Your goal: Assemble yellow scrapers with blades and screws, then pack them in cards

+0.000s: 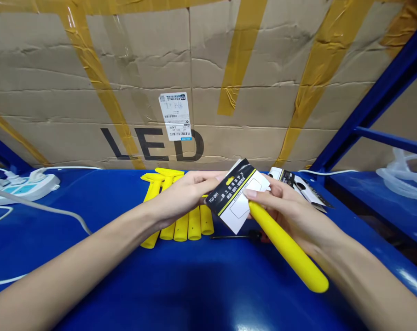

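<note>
A black, white and yellow packaging card [234, 195] is held up in front of me, tilted, with a scraper outline and "TGJ-001" printed on it. My left hand [191, 195] pinches the card's upper left side, fingers partly hidden behind it. My right hand [287, 207] is closed round the top of a yellow-handled scraper [287, 248], its thumb pressing on the card's lower right part. The handle slants down to the right; the scraper's head is hidden by the card. Behind the hands, several yellow handles [188, 225] lie side by side on the blue tabletop [181, 285].
A screwdriver [253, 236] lies behind the card, partly covered. More packaging cards [307, 189] rest beyond my right hand. On the left is a white power strip [29, 186] with cables. A large taped carton [208, 69] stands behind; a blue metal frame [370, 101] rises at right.
</note>
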`<control>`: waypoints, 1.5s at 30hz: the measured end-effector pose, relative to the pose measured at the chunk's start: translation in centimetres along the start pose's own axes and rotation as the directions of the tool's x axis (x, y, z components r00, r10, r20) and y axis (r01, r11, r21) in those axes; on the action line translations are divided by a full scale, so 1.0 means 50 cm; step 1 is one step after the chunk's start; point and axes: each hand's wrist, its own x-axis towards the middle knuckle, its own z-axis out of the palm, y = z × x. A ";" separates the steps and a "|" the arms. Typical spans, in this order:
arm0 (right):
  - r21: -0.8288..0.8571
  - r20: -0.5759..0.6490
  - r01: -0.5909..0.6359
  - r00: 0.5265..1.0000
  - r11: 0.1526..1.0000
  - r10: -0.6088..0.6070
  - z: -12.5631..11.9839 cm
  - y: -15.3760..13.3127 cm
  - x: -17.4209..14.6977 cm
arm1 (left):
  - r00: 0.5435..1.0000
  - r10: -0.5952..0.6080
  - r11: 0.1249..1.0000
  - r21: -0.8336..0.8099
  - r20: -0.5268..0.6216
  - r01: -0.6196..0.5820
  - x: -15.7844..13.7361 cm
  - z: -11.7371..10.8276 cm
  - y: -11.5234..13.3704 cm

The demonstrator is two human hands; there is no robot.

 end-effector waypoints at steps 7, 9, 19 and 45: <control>0.153 -0.219 0.083 0.975 0.985 -0.048 0.010 -0.002 0.013 | 0.992 -0.108 0.931 -0.355 -0.062 0.079 0.001 0.010 0.006; 0.188 -0.261 0.119 0.963 0.975 -0.067 0.022 -0.007 0.020 | 0.991 -0.131 0.901 -0.420 -0.022 0.110 0.000 0.007 0.009; 0.143 -0.177 0.244 0.960 0.959 -0.217 0.121 -0.021 0.126 | 0.974 -0.189 0.894 -0.432 -0.126 0.118 -0.059 -0.064 0.020; -0.895 0.330 0.283 0.940 0.344 0.085 0.478 0.124 0.507 | 0.717 0.195 0.404 0.721 -0.669 0.563 -0.381 -0.423 -0.059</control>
